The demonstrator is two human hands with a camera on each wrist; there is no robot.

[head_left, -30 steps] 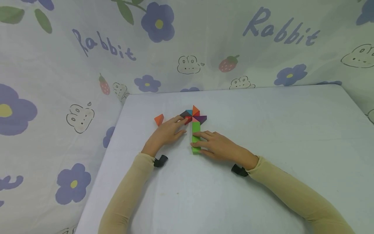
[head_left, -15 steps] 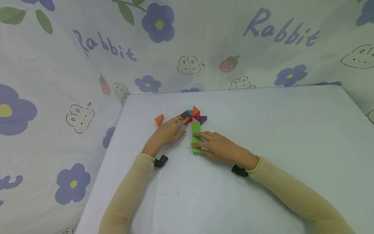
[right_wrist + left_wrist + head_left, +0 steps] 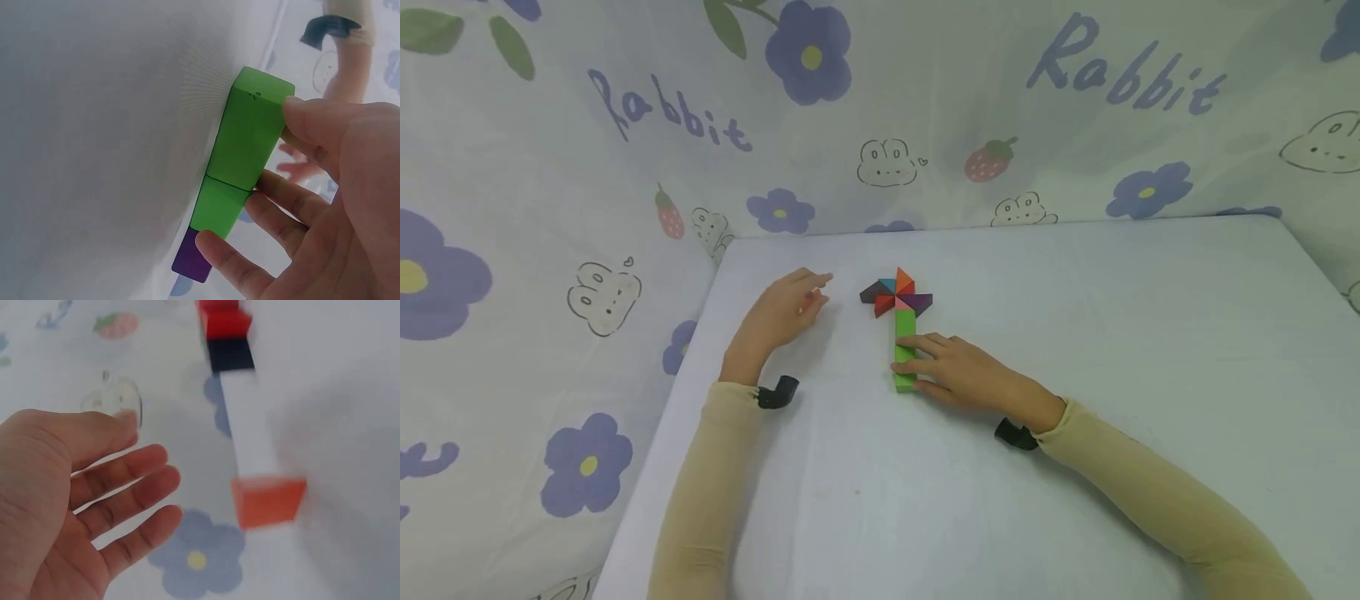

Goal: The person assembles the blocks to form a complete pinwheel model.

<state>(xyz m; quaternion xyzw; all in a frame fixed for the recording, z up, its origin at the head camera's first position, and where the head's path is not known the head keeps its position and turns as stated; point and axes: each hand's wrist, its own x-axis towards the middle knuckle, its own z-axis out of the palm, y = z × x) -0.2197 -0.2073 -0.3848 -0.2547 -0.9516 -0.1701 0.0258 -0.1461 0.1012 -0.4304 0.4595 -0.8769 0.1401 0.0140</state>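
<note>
In the head view my left hand (image 3: pixel 778 312) hovers over the table's left part, fingers loosely extended and nothing between them. Beneath it lies an orange block (image 3: pixel 269 503), almost hidden in the head view but plain and untouched in the left wrist view. My right hand (image 3: pixel 958 371) holds a row of green blocks (image 3: pixel 244 137), fingers laid across the row and thumb at its near end. At the row's far end sits a pinwheel shape of coloured blocks, including a dark block (image 3: pixel 874 292), a red block (image 3: pixel 883 305), an upper orange block (image 3: pixel 903 279) and a purple block (image 3: pixel 920 302).
A white table (image 3: pixel 1075 333) lies under everything. Behind it and to the left hangs a white cloth (image 3: pixel 925 83) printed with flowers, rabbits and strawberries. Black wrist cameras, such as the left camera (image 3: pixel 778 393), project from both sleeves.
My left hand has left the red and dark blocks of the pinwheel and moved left, now covering the loose orange block. The right hand stays on the green row.
</note>
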